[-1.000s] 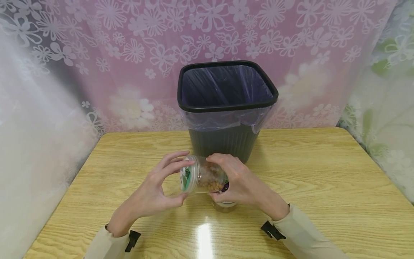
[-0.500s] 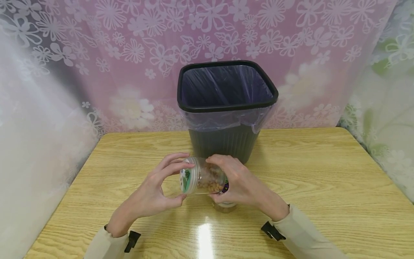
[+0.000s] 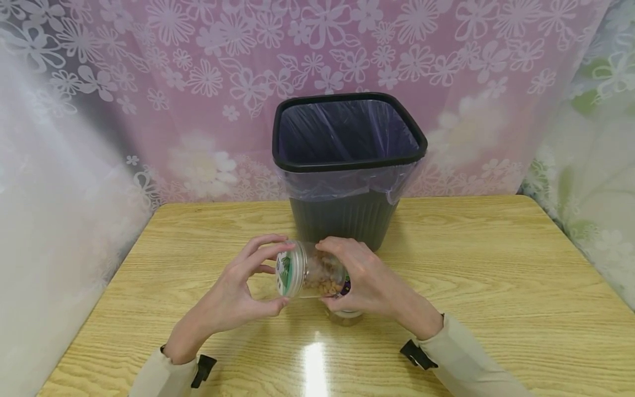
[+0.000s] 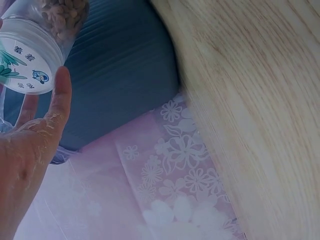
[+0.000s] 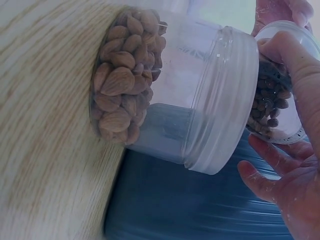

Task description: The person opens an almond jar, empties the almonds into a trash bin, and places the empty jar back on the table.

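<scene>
A clear jar (image 3: 313, 271) with brown nuts inside lies sideways in the air between both hands. My left hand (image 3: 233, 289) pinches the rim of its lid (image 3: 292, 270), which has a green and white label, between thumb and fingers. Around the jar's base end curls my right hand (image 3: 364, 275), gripping it. Below that hand a second clear jar (image 3: 345, 318) stands on the table, mostly hidden in the head view. The right wrist view shows this lidded jar (image 5: 172, 100) partly filled with almonds (image 5: 120, 80).
A black trash bin (image 3: 342, 215) with a purple-tinted liner stands just behind the hands on the wood-grain table (image 3: 476, 264). Behind the table hangs a pink flowered curtain (image 3: 213, 110). Pale curtains flank both sides.
My left fingers have shifted slightly at the lid, and its printed label appears turned a little. The right hand, the standing jar and the bin have stayed in place.
</scene>
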The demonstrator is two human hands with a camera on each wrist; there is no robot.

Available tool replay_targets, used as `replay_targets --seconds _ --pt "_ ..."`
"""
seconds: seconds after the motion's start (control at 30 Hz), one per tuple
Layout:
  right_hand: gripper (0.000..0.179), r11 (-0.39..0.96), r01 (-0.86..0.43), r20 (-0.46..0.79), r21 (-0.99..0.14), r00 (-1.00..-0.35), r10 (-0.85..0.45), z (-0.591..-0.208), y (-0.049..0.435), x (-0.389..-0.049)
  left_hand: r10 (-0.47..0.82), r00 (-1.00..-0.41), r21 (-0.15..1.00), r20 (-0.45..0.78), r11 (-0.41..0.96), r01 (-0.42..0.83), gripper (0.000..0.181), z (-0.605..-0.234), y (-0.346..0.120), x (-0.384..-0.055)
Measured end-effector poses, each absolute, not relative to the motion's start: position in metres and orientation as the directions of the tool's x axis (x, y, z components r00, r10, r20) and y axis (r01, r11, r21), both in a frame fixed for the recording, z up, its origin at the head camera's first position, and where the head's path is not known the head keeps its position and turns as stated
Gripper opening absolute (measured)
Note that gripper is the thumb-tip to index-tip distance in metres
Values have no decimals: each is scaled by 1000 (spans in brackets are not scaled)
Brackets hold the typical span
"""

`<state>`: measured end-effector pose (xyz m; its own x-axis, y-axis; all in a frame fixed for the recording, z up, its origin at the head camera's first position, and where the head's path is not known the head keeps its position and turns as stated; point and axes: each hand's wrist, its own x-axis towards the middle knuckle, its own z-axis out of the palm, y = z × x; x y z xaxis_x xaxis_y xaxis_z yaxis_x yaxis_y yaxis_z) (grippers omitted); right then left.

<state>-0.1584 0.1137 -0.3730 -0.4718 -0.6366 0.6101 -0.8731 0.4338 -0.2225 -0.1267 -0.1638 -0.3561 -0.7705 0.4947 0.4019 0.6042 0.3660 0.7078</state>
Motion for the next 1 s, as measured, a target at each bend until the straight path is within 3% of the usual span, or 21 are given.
replay_targets --seconds 0.7,1.0 --pt "91 431 -872 608 -234 -477 -635 -374 111 -158 417 -856 785 305 399 474 78 -353 -162 -122" --pt "93 418 -871 612 -257 -482 -627 -372 111 -157 502 -784 724 365 377 578 90 -349 -164 -124"
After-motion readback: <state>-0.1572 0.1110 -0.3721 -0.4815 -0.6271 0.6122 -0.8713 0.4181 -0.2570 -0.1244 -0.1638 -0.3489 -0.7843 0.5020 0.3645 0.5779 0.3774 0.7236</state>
